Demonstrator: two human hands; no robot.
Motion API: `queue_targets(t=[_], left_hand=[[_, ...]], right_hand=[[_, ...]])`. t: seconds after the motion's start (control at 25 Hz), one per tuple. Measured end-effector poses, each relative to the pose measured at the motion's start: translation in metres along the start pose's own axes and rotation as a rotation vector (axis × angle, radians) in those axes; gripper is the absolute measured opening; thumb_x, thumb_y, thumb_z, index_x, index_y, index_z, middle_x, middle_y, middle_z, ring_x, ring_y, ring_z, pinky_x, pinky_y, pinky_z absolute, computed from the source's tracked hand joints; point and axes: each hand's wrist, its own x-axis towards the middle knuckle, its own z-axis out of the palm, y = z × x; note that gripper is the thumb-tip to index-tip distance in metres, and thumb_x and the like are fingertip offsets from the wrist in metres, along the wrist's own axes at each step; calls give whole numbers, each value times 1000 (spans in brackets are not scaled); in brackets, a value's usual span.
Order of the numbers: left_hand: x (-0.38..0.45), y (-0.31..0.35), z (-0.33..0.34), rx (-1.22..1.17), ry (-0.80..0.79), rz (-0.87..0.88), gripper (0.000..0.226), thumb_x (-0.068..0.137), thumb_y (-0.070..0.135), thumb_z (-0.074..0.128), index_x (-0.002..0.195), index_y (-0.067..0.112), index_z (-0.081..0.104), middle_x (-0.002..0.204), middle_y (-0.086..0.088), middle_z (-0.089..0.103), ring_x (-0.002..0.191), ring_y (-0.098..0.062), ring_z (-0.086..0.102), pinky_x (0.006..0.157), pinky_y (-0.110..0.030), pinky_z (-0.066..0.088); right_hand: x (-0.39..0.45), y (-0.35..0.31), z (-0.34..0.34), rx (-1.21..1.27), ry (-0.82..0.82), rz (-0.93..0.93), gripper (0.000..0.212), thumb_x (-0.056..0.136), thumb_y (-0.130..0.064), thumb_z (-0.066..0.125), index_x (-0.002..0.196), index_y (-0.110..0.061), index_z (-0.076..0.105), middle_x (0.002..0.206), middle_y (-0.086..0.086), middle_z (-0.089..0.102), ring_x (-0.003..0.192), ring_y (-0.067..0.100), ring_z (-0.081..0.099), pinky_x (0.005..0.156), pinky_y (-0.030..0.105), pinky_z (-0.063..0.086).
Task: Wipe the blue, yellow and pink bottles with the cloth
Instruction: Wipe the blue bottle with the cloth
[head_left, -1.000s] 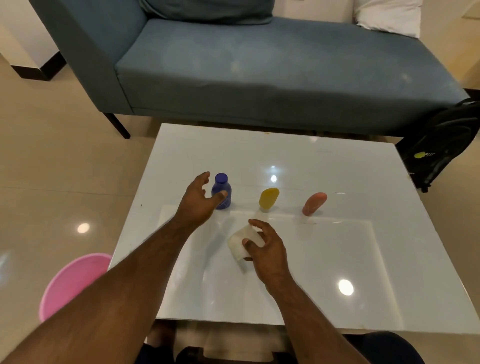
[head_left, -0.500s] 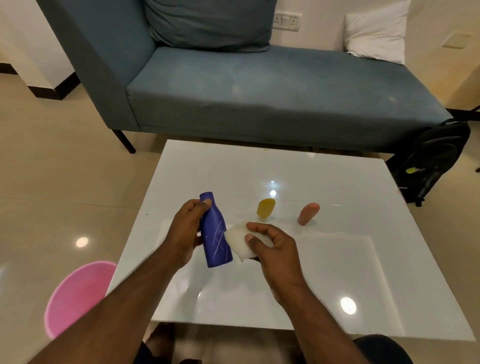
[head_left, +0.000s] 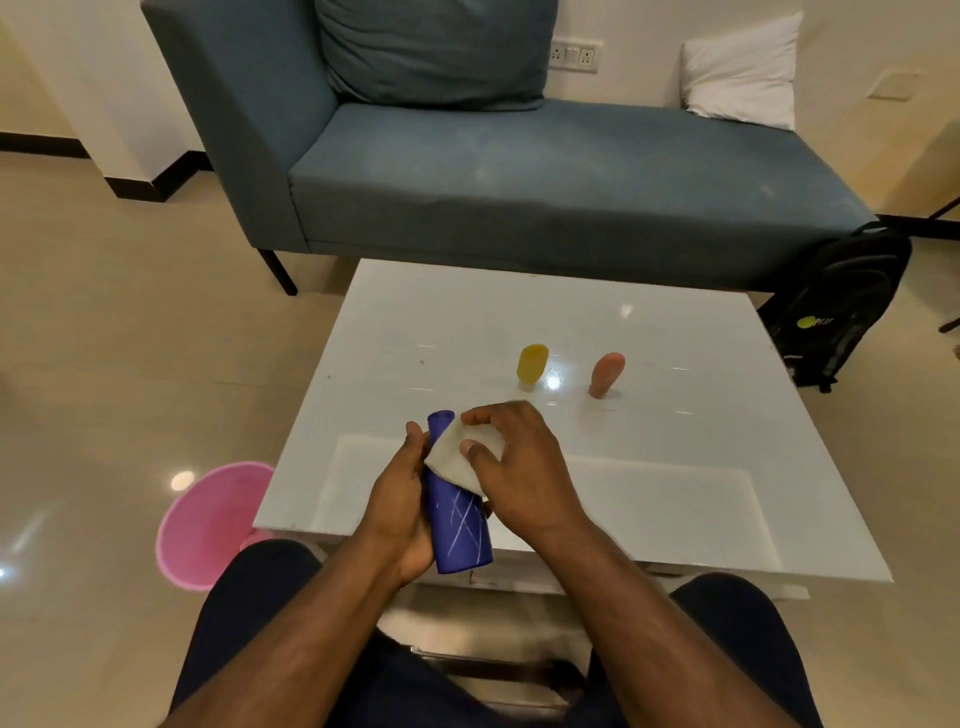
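The task looks to be at its first bottle. Low in the centre of the frame, the left hand (head_left: 402, 512) has its fingers wrapped round the blue bottle (head_left: 460, 525), holding it raised over the near edge of the white surface (head_left: 675, 493). The right hand (head_left: 519, 467) pinches the white cloth (head_left: 457, 460) and presses it against the bottle's upper part, just below the cap. White scratch-like marks show on the lower body, so the blue one is judged not yet clean. The yellow bottle (head_left: 532, 364) and pink bottle (head_left: 606, 373) stand side by side on the surface right of centre, well apart from both hands and apparently untouched; both remain to be wiped.
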Motion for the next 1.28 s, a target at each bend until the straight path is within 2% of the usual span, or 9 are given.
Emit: queue_targets(t=[0.08,0.24,0.4,0.52,0.64,0.8,0.92,1.04,1.28], left_hand=[[-10,-9,-4,4,-15,-3,53,100,56,42,114,14,70,96,-12,76,77,-25,72,72,-38,58],[-17,-19,-12,-22,7,-29,44,99,47,51,111,12,73,97,-14,74,80,-27,71,77,-41,56],[-12,-22,-18,-53,54,-28,42,98,45,55,94,13,82,94,-12,74,76,-24,72,77,-41,56],[-15,-27,-17,-20,26,-78,40,98,44,57,108,10,74,94,-13,74,79,-26,72,76,-40,57],[-16,-26,-17,-14,19,-102,41,97,45,58,111,8,71,92,-13,74,79,-26,73,75,-40,58],[-10,-21,-19,-17,54,-92,47,98,48,55,111,6,70,90,-12,75,78,-24,72,79,-39,57],[-13,-25,-20,4,13,-87,51,98,55,50,116,12,70,95,-14,75,82,-27,72,79,-41,57],[-14,-30,-20,39,11,-69,53,98,58,46,114,13,69,94,-13,76,80,-27,72,77,-41,56],[-13,-26,-23,54,-7,-76,63,95,65,44,121,14,69,98,-14,76,83,-28,74,77,-41,59]], right_hand=[[-10,2,2,-144,15,-75,22,91,-15,54,111,-20,62,117,-6,47,98,4,48,78,6,37],[-37,4,12,-346,-81,-191,28,94,-18,50,120,-14,58,123,2,50,110,18,48,92,28,44],[-72,5,18,-437,-180,-280,29,91,-12,48,118,-12,59,118,11,51,106,27,47,86,39,45],[-53,4,15,-411,-97,-226,29,89,-7,49,114,-13,62,111,10,54,101,26,49,82,36,43],[-54,-1,21,-352,-148,-179,23,90,-13,52,110,-17,62,109,6,55,96,23,52,80,36,46],[-74,6,25,-519,-248,-413,30,87,-15,59,117,-16,58,115,6,56,96,22,52,80,34,49],[-41,12,20,-484,-135,-330,20,90,-24,52,108,-25,60,110,-1,57,97,16,55,81,37,52],[-25,12,21,-529,-80,-287,30,90,-22,52,120,-23,57,116,-2,54,104,17,50,84,28,48],[-44,6,20,-556,-192,-333,23,92,-16,49,113,-15,57,110,7,52,94,25,49,78,39,48]])
